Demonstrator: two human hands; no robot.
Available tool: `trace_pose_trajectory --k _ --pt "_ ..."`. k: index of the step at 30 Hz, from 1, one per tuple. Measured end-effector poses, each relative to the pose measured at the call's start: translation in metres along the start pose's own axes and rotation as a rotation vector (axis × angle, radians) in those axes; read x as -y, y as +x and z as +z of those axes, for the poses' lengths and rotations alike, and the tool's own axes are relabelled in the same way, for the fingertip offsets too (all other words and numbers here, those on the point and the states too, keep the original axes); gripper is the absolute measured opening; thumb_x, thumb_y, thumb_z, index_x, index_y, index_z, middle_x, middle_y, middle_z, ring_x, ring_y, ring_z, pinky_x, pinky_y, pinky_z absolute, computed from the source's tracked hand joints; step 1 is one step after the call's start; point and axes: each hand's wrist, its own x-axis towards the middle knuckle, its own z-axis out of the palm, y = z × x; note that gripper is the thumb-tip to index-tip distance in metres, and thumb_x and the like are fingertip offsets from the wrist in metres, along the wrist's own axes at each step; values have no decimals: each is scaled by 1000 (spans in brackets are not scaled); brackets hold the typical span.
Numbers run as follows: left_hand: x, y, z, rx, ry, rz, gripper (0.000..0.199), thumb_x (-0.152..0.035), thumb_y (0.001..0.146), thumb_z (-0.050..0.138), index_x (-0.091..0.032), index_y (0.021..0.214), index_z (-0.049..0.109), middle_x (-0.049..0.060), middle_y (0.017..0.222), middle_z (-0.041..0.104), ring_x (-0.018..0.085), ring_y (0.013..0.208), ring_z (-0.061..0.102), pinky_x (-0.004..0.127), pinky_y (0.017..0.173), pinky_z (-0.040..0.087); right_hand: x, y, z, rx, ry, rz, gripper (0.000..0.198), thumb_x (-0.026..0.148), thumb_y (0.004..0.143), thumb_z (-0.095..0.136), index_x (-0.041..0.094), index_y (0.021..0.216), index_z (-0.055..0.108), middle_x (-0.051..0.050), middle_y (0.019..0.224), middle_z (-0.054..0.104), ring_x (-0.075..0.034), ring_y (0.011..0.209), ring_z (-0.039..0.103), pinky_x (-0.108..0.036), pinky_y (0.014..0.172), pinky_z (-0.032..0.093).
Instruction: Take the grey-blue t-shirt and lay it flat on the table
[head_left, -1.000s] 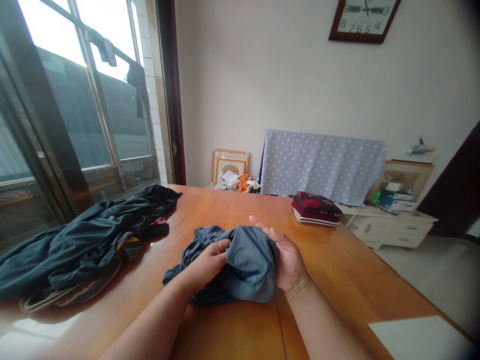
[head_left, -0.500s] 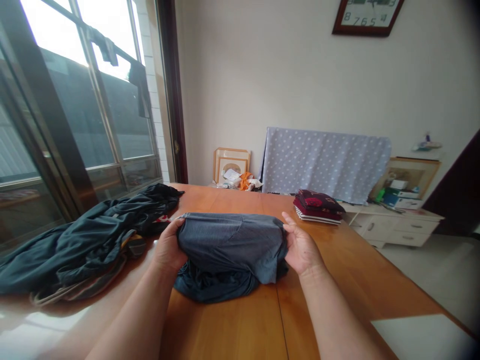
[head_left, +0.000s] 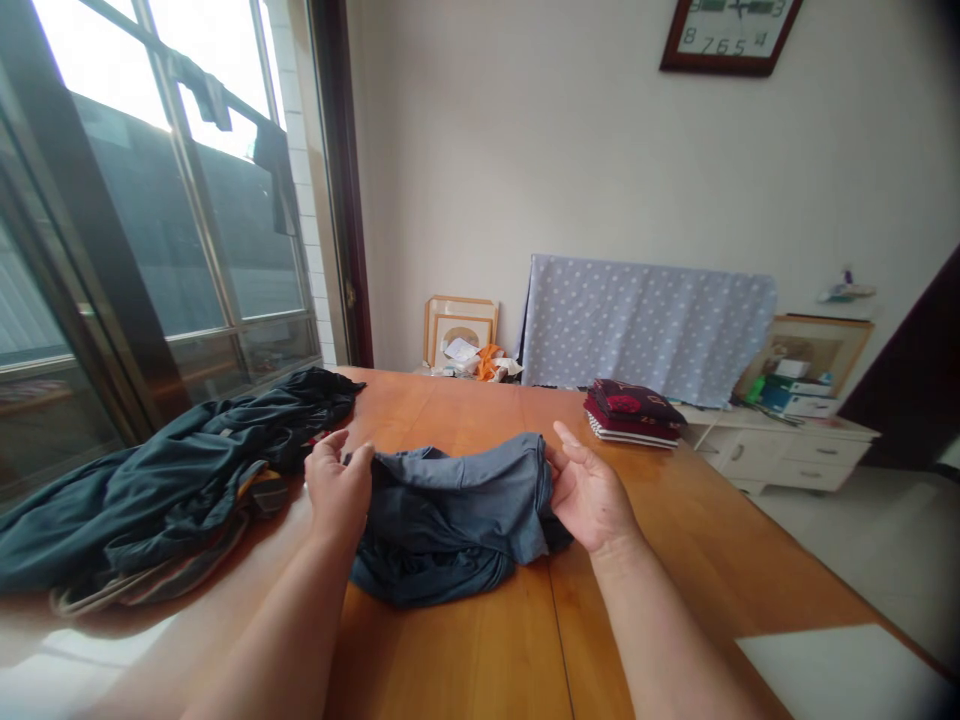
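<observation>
In front of me on the table lies a blue-grey garment (head_left: 457,510), partly folded over, with a darker bunched part underneath. Its exact kind does not show. My left hand (head_left: 339,485) pinches it at the upper left corner, thumb and fingers close together. At the right end my right hand (head_left: 592,495) has its fingers tucked behind the raised edge, while the thumb points up, apart from the cloth. The fingertips of that hand are partly hidden by the fabric. Left of my left hand is a heap of dark teal clothes (head_left: 172,480).
A stack of folded clothes (head_left: 634,412), dark red and striped, sits at the far right of the wooden table (head_left: 465,660). Something white and flat (head_left: 840,670) shows at the lower right. Beyond are a polka-dot cloth (head_left: 645,325), a white cabinet (head_left: 787,455) and a window (head_left: 202,200).
The garment's upper edge has sagged and its top layer has drawn narrower. My left hand has turned, fingers now raised; my right hand has shifted slightly left.
</observation>
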Motion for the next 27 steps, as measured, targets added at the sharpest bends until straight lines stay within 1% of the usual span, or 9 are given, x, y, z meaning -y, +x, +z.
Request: trace_pose_trajectory --k 2,5,7,10,12,18,23,25,27 --pt "-7 -13 3 128 95 162 49 -45 77 72 -23 120 64 10 121 64 28 114 60 44 100 45 -7 -3 5 21 8 15 66 22 80 69 32 140 45 0 94 73 -17 72 66 -29 59 56" --pt "-23 -42 12 570 36 260 47 -48 86 65 -24 127 62 9 117 69 27 111 63 43 98 47 -19 -6 11 57 -5 38 72 17 79 70 30 144 43 -1 96 73 -16 72 66 -28 63 56" --pt "-31 -60 18 775 31 363 43 -47 85 69 -25 123 66 8 120 68 27 115 61 41 101 45 -27 -7 14 88 -27 56 76 17 79 70 29 147 39 -2 99 73 -15 73 66 -28 65 55" --pt "-37 -76 24 940 -31 404 37 -46 85 71 -24 115 70 7 110 70 24 106 63 38 99 47 -35 -10 19 145 -72 94 81 19 80 69 27 152 34 -6 107 73 -18 84 69 -29 71 55" --pt "-37 -78 26 1004 -87 328 31 -45 86 70 -21 106 72 6 100 71 22 96 63 35 90 50 -37 -12 22 178 -98 114 81 20 79 68 26 153 33 -7 111 73 -20 94 69 -31 76 55" --pt "-41 -76 24 974 -282 -56 25 -43 77 76 -19 76 70 0 69 62 14 63 54 25 61 42 -41 -16 30 195 -153 146 75 24 78 69 27 148 42 -7 116 72 -23 110 67 -32 83 54" --pt "-42 -76 24 937 -341 -227 25 -43 76 75 -19 78 66 -1 59 59 12 51 51 22 51 36 -42 -15 30 165 -175 137 72 25 79 71 26 145 44 -9 119 72 -23 109 68 -32 82 56" --pt "-38 -70 25 868 -376 -287 26 -45 80 71 -20 80 63 -1 56 59 13 49 53 22 48 34 -39 -12 25 118 -210 105 66 27 80 72 25 141 48 -11 119 72 -24 106 70 -33 79 57" --pt "-32 -61 24 716 -420 -303 23 -43 81 68 -21 80 59 -2 58 59 14 51 57 21 48 36 -35 -8 17 42 -282 64 57 29 81 72 23 134 53 -12 114 74 -24 101 71 -32 74 57"
